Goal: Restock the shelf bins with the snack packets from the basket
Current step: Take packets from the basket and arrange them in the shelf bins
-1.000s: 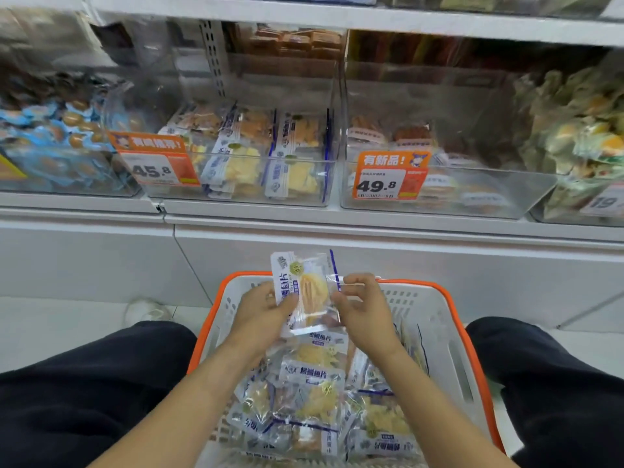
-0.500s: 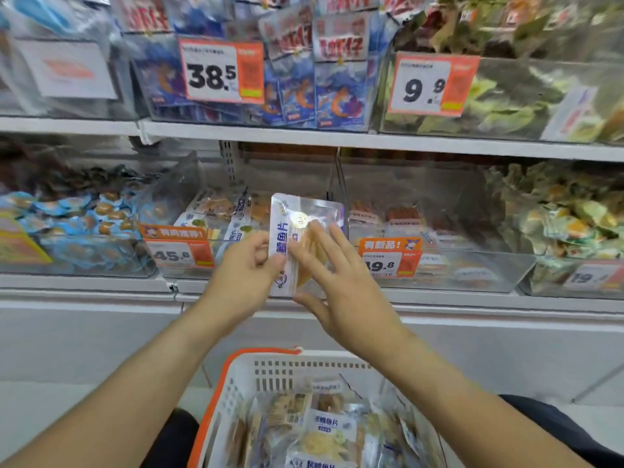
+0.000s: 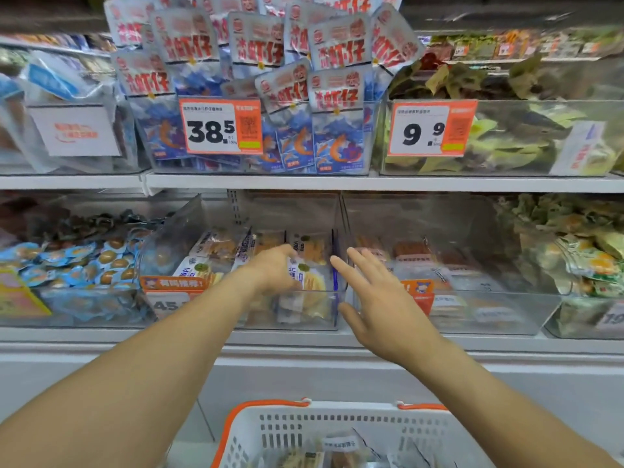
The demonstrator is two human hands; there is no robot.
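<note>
Left hand is gripping a clear yellow-filled snack packet, long axis upright, inside the clear plastic centre-frame bin; right hand is hovering spread, holding nothing, beside the bin wall.

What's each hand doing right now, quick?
Left hand: grips a fish-slice snack packet inside the clear bin.
Right hand: open, fingers spread, holding nothing.

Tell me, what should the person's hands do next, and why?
Probably let go: the left hand holds the snack packet inside the clear bin among matching packets, so releasing it there finishes this placement. The right hand, open beside the bin, could then reach to the basket, which holds more.
</note>
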